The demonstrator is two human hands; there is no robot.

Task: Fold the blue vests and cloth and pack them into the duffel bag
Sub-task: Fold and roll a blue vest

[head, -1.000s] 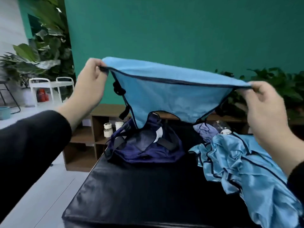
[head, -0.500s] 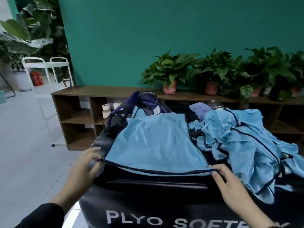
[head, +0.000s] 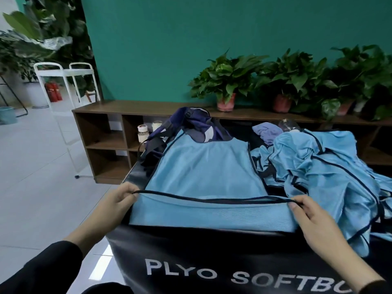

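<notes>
Nearest, the left hand [head: 110, 205] and right hand [head: 311, 217] each pinch the dark-trimmed hem of a blue vest [head: 207, 179] spread flat on the black surface [head: 191, 251], its fold barely begun. Right of it a heap of vests [head: 331, 172] waits unfolded with a lilac cloth [head: 268, 130] behind; beyond the spread vest the navy duffel bag [head: 197, 124] appears unpacked.

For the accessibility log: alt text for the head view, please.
Left hand and right hand pinch the dark-trimmed hem of a blue vest spread flat on a black soft box. A navy duffel bag lies behind it, a heap of blue vests at right.
</notes>
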